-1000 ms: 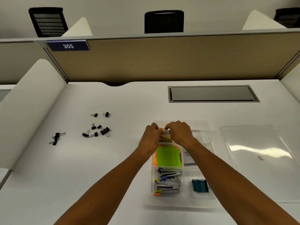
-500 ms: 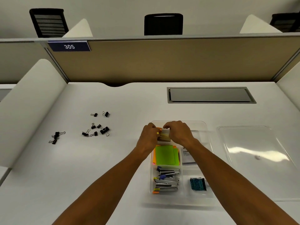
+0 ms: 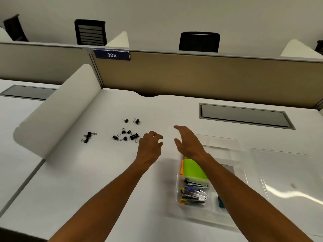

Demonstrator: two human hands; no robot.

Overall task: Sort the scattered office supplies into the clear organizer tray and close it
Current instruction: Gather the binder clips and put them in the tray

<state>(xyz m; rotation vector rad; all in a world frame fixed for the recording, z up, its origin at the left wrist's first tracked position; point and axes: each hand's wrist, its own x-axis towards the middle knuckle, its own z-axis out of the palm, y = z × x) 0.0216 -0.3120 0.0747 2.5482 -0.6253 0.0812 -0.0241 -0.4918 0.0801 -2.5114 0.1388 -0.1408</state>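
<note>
Nine or so black binder clips (image 3: 128, 135) lie scattered on the white desk (image 3: 87, 180), well to the left of the clear organizer tray (image 3: 234, 144), in this head-camera view of a sorting job that looks partly done. The tray already holds green and orange sticky notes (image 3: 192, 169) in a left compartment, several staplers (image 3: 194, 193) stacked nearer the camera, and a small teal item (image 3: 221, 204) partly hidden behind the right forearm. The tray's transparent lid (image 3: 286, 180) rests on the desk just to its right, so closing is yet to come.

The left hand (image 3: 150, 147) hovers beside the nearest clips, fingers loosely curled and holding nothing. The right hand (image 3: 189, 143) hangs above the tray's far left corner, fingers spread and empty. A judgement from the layout: the clips are the last loose supplies to gather, two of them lying apart near the curved side divider (image 3: 57, 110), before the lid goes on.
</note>
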